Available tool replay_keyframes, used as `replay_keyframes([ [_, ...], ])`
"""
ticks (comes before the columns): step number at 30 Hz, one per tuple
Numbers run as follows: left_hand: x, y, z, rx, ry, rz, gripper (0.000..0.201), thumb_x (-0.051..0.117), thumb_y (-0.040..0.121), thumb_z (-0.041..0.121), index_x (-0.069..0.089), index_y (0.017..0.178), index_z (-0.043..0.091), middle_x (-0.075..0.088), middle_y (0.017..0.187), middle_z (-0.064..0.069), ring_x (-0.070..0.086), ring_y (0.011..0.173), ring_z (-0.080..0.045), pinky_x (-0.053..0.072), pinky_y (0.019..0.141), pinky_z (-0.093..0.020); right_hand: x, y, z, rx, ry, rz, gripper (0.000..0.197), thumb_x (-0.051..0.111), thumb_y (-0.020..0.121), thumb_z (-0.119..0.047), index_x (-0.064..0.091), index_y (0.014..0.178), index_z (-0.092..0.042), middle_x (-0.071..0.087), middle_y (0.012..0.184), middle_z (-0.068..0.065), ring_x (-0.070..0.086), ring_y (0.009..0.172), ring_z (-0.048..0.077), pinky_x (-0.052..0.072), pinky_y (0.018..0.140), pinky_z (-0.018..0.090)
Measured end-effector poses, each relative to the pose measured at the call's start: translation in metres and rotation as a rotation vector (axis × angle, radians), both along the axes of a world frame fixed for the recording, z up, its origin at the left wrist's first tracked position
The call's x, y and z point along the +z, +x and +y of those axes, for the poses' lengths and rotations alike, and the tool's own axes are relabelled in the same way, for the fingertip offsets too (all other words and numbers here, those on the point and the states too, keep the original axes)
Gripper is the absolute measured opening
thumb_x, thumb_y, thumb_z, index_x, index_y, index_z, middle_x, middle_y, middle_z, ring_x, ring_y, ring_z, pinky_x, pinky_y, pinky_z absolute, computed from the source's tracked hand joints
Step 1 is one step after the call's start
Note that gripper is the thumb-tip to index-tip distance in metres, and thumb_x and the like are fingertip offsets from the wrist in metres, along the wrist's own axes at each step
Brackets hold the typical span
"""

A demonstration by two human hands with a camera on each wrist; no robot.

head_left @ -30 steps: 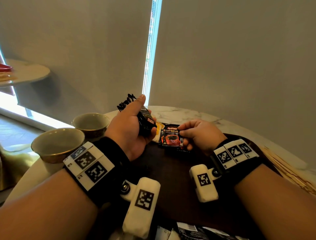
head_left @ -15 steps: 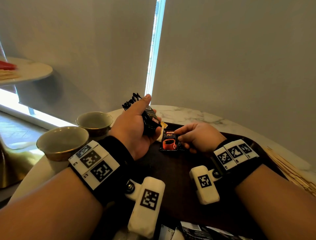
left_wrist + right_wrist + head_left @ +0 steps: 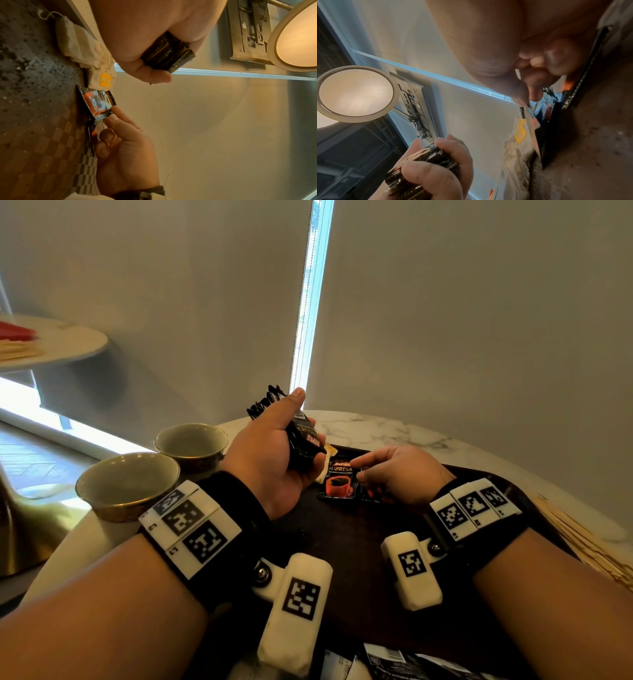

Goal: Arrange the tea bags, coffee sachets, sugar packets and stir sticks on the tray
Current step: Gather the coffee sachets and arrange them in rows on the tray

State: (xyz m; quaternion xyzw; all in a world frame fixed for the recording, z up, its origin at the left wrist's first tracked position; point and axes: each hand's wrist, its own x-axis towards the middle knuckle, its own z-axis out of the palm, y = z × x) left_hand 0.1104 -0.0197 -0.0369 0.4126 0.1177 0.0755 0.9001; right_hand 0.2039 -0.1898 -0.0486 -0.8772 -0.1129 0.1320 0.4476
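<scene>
Glossy foil sachets (image 3: 303, 445): our left hand (image 3: 270, 460) clutches a crinkly stack; our right hand (image 3: 394, 474) pinches one flat sachet (image 3: 339, 482) on the dark tray (image 3: 359, 542).

A: What colours are on the sachet (image 3: 339, 481)?

B: Black, with a red cup and white lettering. The stack (image 3: 301, 441) is black too, with a red label.

A: And the tray (image 3: 359, 542)?

B: Dark brown; up close it shows a checked weave with dark specks.

A: The tea bags (image 3: 80, 44)?

B: Cream, with a yellow tag (image 3: 105, 79).

A: The rest?

B: Bowls (image 3: 126, 484) grey-green inside with gold rims, table (image 3: 376, 428) white marble with grey veins, sticks (image 3: 582, 546) pale wood.
</scene>
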Motion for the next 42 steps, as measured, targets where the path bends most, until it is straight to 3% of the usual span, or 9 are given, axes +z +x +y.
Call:
replay_keyframes([
  [14,-0.0014,0.0008,-0.0004,0.000,-0.002,0.005,0.044,0.070,0.091,0.047,0.061,0.106,0.006,0.061,0.075,-0.008,0.059,0.068,-0.018,0.048,0.043,-0.024,-0.0003,-0.0009,0.0024,0.053,0.161,0.034,0.009,0.066,0.093,-0.009,0.073,0.098,-0.010,0.069,0.082,0.011,0.056,0.053,0.013,0.044,0.045,0.024],
  [19,-0.0016,0.0008,-0.0003,-0.019,-0.015,-0.008,0.046,0.070,0.091,0.046,0.058,0.111,0.006,0.058,0.077,-0.008,0.058,0.066,-0.016,0.048,0.043,-0.023,-0.0010,-0.0046,0.0040,0.107,0.050,-0.035,0.004,0.074,0.088,-0.021,0.075,0.091,-0.018,0.073,0.080,0.005,0.060,0.062,0.017,0.055,0.058,0.032],
  [21,-0.0018,0.0012,0.0001,-0.013,-0.018,-0.009,0.045,0.070,0.091,0.045,0.058,0.110,0.006,0.058,0.077,-0.008,0.057,0.066,-0.017,0.048,0.043,-0.023,-0.0002,-0.0010,0.0020,0.024,0.045,-0.054,0.010,0.078,0.085,-0.024,0.073,0.090,-0.017,0.073,0.092,0.008,0.065,0.072,0.022,0.060,0.060,0.033],
  [24,-0.0016,0.0013,0.0006,-0.009,-0.023,-0.010,0.044,0.070,0.091,0.044,0.059,0.108,0.005,0.059,0.075,-0.007,0.057,0.066,-0.017,0.048,0.043,-0.023,0.0015,0.0019,-0.0030,-0.031,-0.002,-0.012,0.023,0.076,0.086,-0.031,0.069,0.101,-0.014,0.071,0.098,0.009,0.063,0.069,0.016,0.049,0.049,0.022],
  [27,-0.0013,0.0016,0.0005,-0.007,-0.020,-0.008,0.044,0.070,0.091,0.044,0.059,0.107,0.005,0.059,0.075,-0.007,0.057,0.066,-0.016,0.048,0.043,-0.023,0.0011,0.0039,-0.0038,-0.022,-0.036,0.025,0.030,0.071,0.091,-0.035,0.066,0.109,-0.012,0.072,0.103,0.011,0.066,0.071,0.017,0.051,0.060,0.028],
  [32,-0.0012,0.0015,0.0003,-0.024,0.019,0.035,0.045,0.070,0.091,0.042,0.059,0.113,0.004,0.058,0.078,-0.010,0.059,0.063,-0.018,0.051,0.045,-0.024,0.0009,0.0031,-0.0017,-0.016,0.010,0.025,0.027,0.061,0.097,-0.031,0.067,0.106,-0.007,0.070,0.106,0.013,0.066,0.070,0.019,0.052,0.058,0.029],
  [35,-0.0034,0.0029,-0.0024,-0.069,0.089,0.103,0.036,0.069,0.094,0.034,0.058,0.112,0.006,0.058,0.080,-0.012,0.061,0.068,-0.022,0.058,0.052,-0.032,0.0008,0.0029,-0.0021,-0.011,0.036,0.032,0.027,0.060,0.098,-0.031,0.067,0.106,-0.006,0.069,0.107,0.014,0.067,0.074,0.024,0.052,0.058,0.030],
  [39,-0.0093,0.0051,-0.0033,-0.140,0.167,0.138,0.030,0.067,0.095,0.033,0.060,0.111,0.009,0.061,0.085,-0.015,0.063,0.083,-0.032,0.058,0.079,-0.055,0.0014,0.0031,-0.0016,-0.005,0.058,0.041,0.027,0.060,0.098,-0.030,0.064,0.107,-0.004,0.068,0.106,0.015,0.066,0.073,0.026,0.050,0.055,0.030],
  [42,-0.0098,0.0056,-0.0028,-0.164,0.174,0.136,0.033,0.066,0.094,0.032,0.062,0.116,0.007,0.069,0.082,-0.015,0.071,0.082,-0.035,0.056,0.087,-0.057,0.0009,0.0031,-0.0009,-0.018,0.075,0.060,0.027,0.060,0.098,-0.029,0.064,0.107,-0.003,0.067,0.107,0.018,0.065,0.070,0.025,0.049,0.052,0.029],
])
